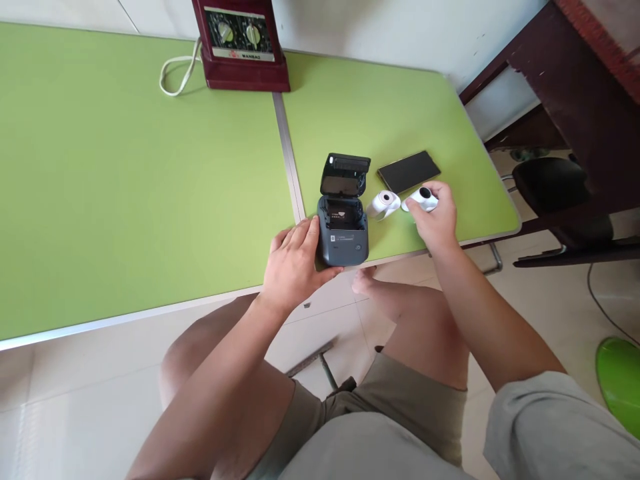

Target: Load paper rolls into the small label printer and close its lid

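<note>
A small dark grey device [343, 247] stands near the table's front edge with its black lid [345, 176] tilted up, showing the inner compartment. My left hand [293, 263] rests against its left side, the thumb along its lower front and the fingers apart. To the right of the device lies a white roll [384, 204] with a dark-centred end. My right hand [437, 217] is closed on a second white roll [421, 198], thumb at its near side and fingers behind it. Just behind the rolls lies a black phone [409, 172].
The green table [125, 167] has a metal seam [289, 150] running across it. A dark red box with two dials [243, 47] and a white cable [184, 75] stands at the back. A black chair [555, 193] is at the right, beside a green round object [620, 380].
</note>
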A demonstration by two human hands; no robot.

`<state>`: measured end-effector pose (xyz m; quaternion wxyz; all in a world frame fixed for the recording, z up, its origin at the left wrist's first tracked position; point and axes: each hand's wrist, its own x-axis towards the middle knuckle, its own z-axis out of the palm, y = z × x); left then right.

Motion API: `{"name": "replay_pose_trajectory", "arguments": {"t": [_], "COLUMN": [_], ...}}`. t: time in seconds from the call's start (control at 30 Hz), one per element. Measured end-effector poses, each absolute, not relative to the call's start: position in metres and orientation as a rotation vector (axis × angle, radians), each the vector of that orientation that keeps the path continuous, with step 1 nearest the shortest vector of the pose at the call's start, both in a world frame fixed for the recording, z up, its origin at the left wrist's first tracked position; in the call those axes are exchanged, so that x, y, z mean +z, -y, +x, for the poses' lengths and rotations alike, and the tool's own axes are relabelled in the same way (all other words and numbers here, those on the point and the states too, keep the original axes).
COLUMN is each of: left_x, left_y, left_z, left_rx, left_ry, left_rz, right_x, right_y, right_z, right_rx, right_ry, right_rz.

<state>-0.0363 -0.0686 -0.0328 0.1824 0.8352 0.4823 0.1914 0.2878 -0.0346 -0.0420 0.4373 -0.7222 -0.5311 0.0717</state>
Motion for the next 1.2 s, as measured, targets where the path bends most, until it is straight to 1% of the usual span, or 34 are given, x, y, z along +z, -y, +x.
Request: {"name": "replay_pose_trajectory", "arguments": {"t": [0.23,0.33,0.43,0.53,0.63,0.83,0.97,1.1,1.2], "left_x": [-0.035,-0.035,-0.036,-0.038,-0.04,-0.038,-0.031,-0.027,-0.027], "left_y": [0.07,0.07,0.071,0.072,0.073,0.077,0.078,0.078,0.077], "left_z": [-0.039,-0.04,-0.041,-0.042,-0.041,-0.037,-0.037,-0.036,-0.036], "left_rx": [0.553,0.569,0.585,0.591,0.599,0.697,0.603,0.56,0.56], "left_ry": [-1.343,-1.334,-1.334,-1.323,-1.339,-1.358,-1.343,-1.343,-1.344], "left_rz": [2.414,2.432,2.423,2.42,2.418,2.39,2.447,2.44,2.439], "right_x": [0.002,0.01,0.008,0.005,0.008,0.013,0.007,0.009,0.016], "right_y": [0.061,0.049,0.033,0.024,0.024,0.049,0.067,0.053,0.03], "right_z": [0.213,0.186,0.177,0.179,0.181,0.179,0.19,0.201,0.198], "right_rx": [0.068,0.035,0.006,0.081,0.158,0.062,0.159,0.111,0.222], "right_ry": [1.816,2.034,2.163,2.233,2.247,2.158,2.134,1.886,1.823], "right_rz": [-1.271,-1.27,-1.345,-1.455,-1.443,-1.255,-1.184,-1.392,-1.498]}}
